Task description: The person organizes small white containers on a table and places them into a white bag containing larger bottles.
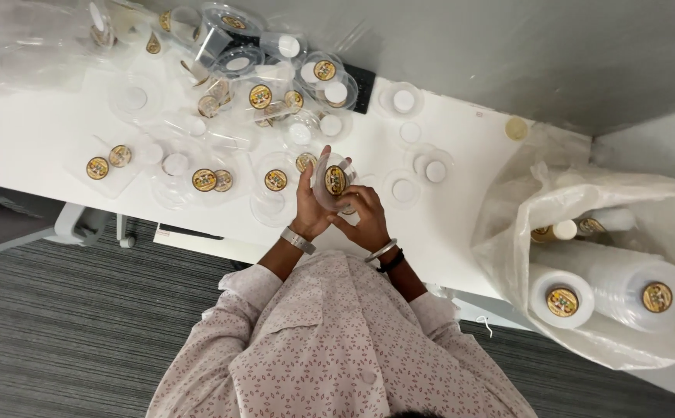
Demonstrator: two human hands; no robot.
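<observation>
We hold a clear round plastic lid with a gold sticker [332, 181] in both hands, left hand [309, 207] and right hand [367, 220] steadying it above the white desk's [35, 139] near edge.

The lid [331, 183] held between both hands is clear glossy plastic with a shiny gold round sticker. The table [35, 139] is smooth matt white. The bag [507, 232] is thin, crinkled, translucent plastic. The floor [82, 325] is rough ribbed grey carpet.

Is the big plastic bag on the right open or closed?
Open. The plastic bag gapes at the top, so the stacked clear lids with round gold stickers show inside.
</observation>
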